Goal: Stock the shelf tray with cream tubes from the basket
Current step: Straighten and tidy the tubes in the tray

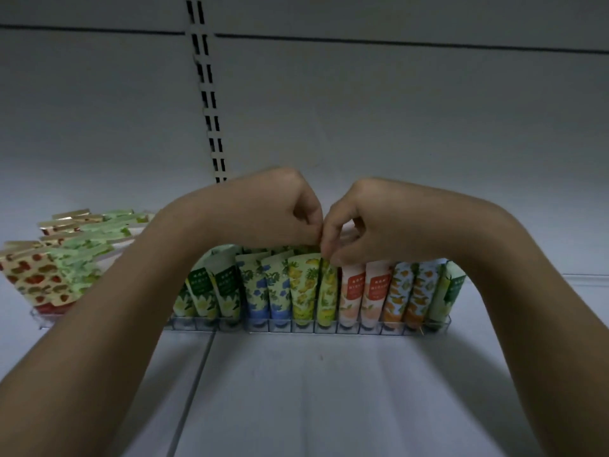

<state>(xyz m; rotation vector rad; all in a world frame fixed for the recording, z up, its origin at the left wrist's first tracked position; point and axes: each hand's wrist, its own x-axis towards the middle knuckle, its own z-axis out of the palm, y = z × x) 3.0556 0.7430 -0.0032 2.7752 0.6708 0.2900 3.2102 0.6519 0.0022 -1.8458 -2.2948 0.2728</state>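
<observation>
Both hands are up over the clear shelf tray (329, 327): the left hand (276, 212) and right hand (365, 225) have fingers curled in, pinching the flat crimped top of a yellow-green cream tube (326, 291) standing mid-row. These tubes look light, soft and a bit slick, so I'd say that stiff crimped end is the place to grab, not the squishy body. The basket isn't in view.

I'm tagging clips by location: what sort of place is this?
Most likely a shop aisle: a white shelf with a slotted upright behind, and a clear tray of patterned cream tubes lined up for display.
</observation>
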